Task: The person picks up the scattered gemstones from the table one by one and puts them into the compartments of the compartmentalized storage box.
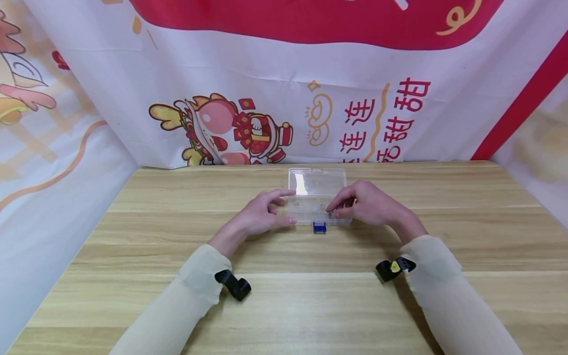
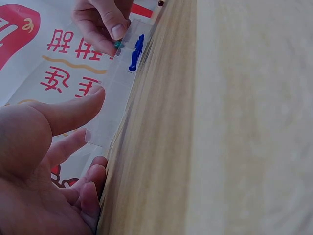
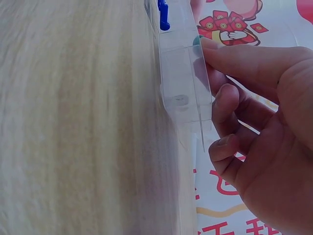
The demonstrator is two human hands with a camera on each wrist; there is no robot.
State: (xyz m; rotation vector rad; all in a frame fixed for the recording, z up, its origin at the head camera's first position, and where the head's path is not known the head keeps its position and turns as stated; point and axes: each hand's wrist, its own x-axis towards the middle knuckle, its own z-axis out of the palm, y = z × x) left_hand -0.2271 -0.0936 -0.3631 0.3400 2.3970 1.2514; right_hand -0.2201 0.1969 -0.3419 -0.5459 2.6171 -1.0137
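A clear plastic box (image 1: 306,218) with compartments stands on the table, its clear lid (image 1: 316,180) raised at the back. On the front side sits a blue clasp (image 1: 319,227). My left hand (image 1: 261,213) is at the box's left end, thumb and index finger spread apart and the index tip by the lid's lower corner. Over the right half of the box, my right hand (image 1: 369,203) pinches a small green piece (image 3: 197,40) between thumb and fingertips. Its kind cannot be told, as the fingers cover most of it.
The box stands toward the back of the wood-grain table (image 1: 301,301). Behind it hangs a white and red printed cloth (image 1: 284,98), with another cloth (image 1: 53,148) on the left. Black wrist mounts (image 1: 232,285) sit on both sleeves.
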